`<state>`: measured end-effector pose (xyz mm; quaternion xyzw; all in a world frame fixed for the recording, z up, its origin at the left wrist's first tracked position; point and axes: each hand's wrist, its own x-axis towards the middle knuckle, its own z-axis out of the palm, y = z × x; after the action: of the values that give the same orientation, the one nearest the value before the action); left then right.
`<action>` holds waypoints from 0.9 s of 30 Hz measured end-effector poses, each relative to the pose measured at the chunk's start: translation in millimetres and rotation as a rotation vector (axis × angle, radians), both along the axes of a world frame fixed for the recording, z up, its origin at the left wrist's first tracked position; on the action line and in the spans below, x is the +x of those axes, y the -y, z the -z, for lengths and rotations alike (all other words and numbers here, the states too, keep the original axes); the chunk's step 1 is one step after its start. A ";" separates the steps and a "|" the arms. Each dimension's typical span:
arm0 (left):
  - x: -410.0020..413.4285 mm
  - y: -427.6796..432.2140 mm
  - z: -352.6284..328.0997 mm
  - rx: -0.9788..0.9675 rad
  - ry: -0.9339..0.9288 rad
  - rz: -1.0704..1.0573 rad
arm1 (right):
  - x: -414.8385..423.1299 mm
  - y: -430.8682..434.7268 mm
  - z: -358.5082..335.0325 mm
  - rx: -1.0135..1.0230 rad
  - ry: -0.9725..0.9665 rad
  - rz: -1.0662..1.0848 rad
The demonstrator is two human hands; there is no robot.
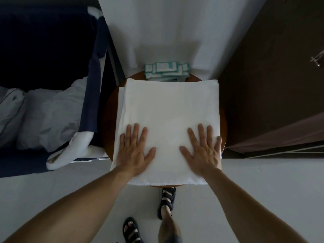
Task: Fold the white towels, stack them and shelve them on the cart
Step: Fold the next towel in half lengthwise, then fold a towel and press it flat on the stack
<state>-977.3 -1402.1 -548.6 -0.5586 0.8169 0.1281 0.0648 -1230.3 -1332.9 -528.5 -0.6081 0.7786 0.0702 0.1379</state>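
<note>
On the round brown table (109, 120) in front of me, a folded white towel (168, 111) is lying flat, covering most of the top and hanging a little over the near edge. I am pressing both palms down on its near half. My left hand (135, 153) is resting toward the towel's left side and my right hand (204, 153) toward its right edge. They are well apart, with bare cloth between them. The fingers (135, 131) of both hands are lying straight and spread, grasping nothing, only bearing flat on the fabric.

Along the towel's left edge a second white layer (121, 104) is showing from underneath. I cannot tell whether it is another towel or a lower fold of the same one.

Past the towel's far edge, a small pile of teal-and-white packets (166, 70) is sitting on the table against the white wall (166, 23).

To the left, crumpled pale linen (45, 116) is lying inside what is probably a navy fabric bin (93, 81), though that side is dim. To the right a dark brown panel (263, 76) is standing beside the table.

Below the table, my feet in dark sandals (167, 200) are standing on the pale floor (70, 181).
</note>
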 end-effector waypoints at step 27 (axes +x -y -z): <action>181.1 121.6 -161.8 -0.196 0.078 -0.433 | 171.1 206.7 -153.6 -0.170 0.240 -0.580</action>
<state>-796.1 -1523.7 -386.8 -0.7288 0.6835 0.0375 0.0130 -1059.2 -1539.5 -375.0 -0.8180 0.5540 -0.0309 0.1517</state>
